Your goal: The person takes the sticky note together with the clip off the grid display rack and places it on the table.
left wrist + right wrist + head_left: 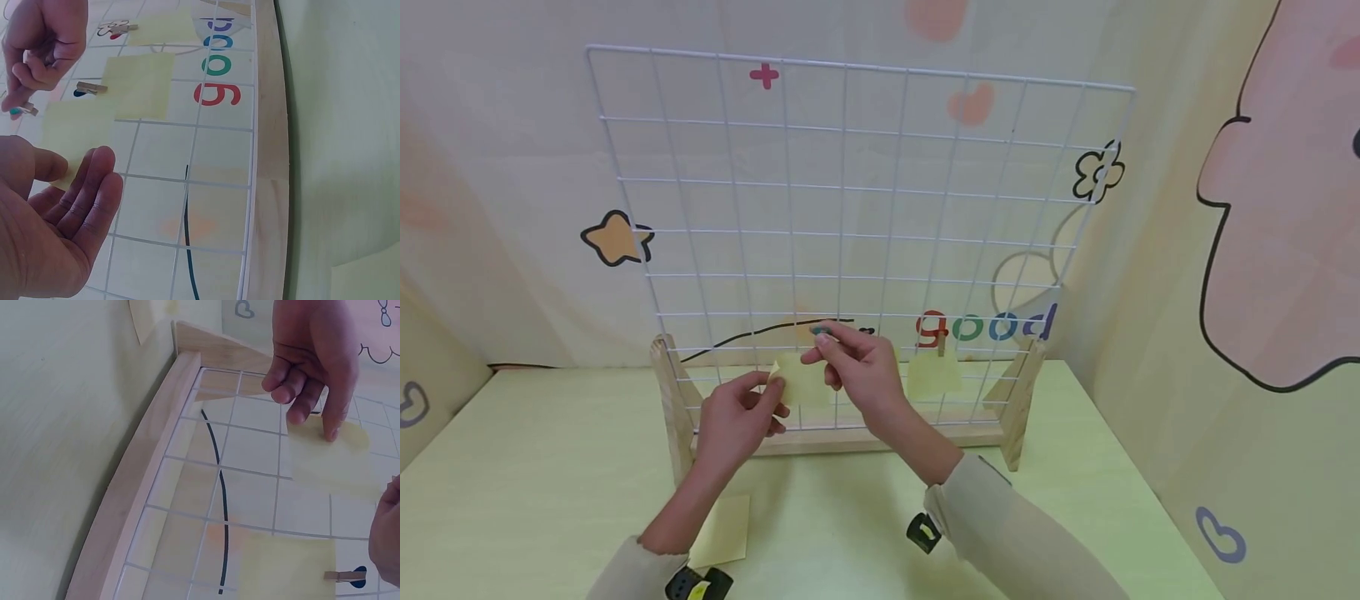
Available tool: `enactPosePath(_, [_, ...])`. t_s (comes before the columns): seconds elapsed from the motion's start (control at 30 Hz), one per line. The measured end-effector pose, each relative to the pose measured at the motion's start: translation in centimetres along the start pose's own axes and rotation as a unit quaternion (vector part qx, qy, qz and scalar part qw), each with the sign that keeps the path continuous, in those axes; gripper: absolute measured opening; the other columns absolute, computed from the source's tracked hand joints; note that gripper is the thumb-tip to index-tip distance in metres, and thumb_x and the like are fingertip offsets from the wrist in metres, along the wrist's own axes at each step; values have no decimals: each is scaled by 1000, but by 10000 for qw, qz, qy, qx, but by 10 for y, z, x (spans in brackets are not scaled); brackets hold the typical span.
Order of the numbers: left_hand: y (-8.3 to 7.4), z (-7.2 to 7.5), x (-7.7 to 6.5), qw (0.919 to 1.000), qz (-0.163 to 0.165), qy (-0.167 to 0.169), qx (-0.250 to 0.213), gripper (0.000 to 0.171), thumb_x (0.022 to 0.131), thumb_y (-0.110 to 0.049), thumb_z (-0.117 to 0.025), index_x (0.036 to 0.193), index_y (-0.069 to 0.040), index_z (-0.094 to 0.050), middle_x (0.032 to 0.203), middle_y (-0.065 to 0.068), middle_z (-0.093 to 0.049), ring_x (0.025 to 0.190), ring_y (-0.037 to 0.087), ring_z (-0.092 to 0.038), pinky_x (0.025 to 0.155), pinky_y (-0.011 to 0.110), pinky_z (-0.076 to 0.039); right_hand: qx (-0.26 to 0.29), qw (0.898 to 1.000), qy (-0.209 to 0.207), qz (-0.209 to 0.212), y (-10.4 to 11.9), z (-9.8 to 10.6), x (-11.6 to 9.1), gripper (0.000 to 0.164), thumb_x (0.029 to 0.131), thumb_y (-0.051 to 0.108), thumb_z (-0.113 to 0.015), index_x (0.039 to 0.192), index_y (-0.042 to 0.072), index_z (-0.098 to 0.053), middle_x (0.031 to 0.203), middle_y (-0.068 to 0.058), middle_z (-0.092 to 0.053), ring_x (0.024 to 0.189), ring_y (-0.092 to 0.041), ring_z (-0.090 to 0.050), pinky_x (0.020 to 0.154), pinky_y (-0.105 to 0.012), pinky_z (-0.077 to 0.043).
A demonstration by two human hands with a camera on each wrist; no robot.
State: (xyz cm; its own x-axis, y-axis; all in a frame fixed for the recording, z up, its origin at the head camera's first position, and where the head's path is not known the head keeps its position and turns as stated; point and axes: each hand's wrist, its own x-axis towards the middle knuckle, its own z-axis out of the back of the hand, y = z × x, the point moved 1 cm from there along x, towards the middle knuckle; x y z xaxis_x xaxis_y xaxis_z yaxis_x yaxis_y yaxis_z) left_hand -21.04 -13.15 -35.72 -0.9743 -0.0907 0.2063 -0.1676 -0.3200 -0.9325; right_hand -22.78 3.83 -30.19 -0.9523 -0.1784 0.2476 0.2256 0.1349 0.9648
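wire grid (842, 187) bars way ahead; wooden stand (940, 435) blocks low; room above right hand (867, 375).

1. A small walled table nook in a childlike style; whether it sits in a home, a classroom or a studio cannot be told.
2. Beyond the hands (871, 375), the back wall (512, 125) is printed with a star (616, 239), a flower (1099, 173) and the multicoloured word "good" (967, 327).
3. Right of the hands, the side wall (1150, 350) bears a big pink cartoon (1285, 225) and a purple heart (1221, 535).
4. Left of the hands, another wall (433, 354) meets the pale table (550, 433).
5. Just by the hands, a wire grid (842, 130) in a wooden stand (1024, 408) carries notes (934, 377).
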Motion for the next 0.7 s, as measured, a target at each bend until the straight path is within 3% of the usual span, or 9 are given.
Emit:
enactPosePath(0.47, [-1,2,-17,9998,-10,182,32,24,95,-22,-62,105,-1,-69,64,9,-66,51,21,-64,53,26,-54,-43,10000,-27,10,-2,31,-21,30,95,4,-57,124,0,-63,74,2,-69,54,-10,-47,53,-17,-41])
enactPosePath(0.7, [1,1,-23,9988,-139,152,455,18,95,-21,-61,97,-6,-71,59,4,-64,44,18,-59,47,27,-48,-235,9996,-88,-140,-4,46,-32,29,97,5,-56,123,-5,-62,73,0,-68,54,-11,-47,53,-17,-41])
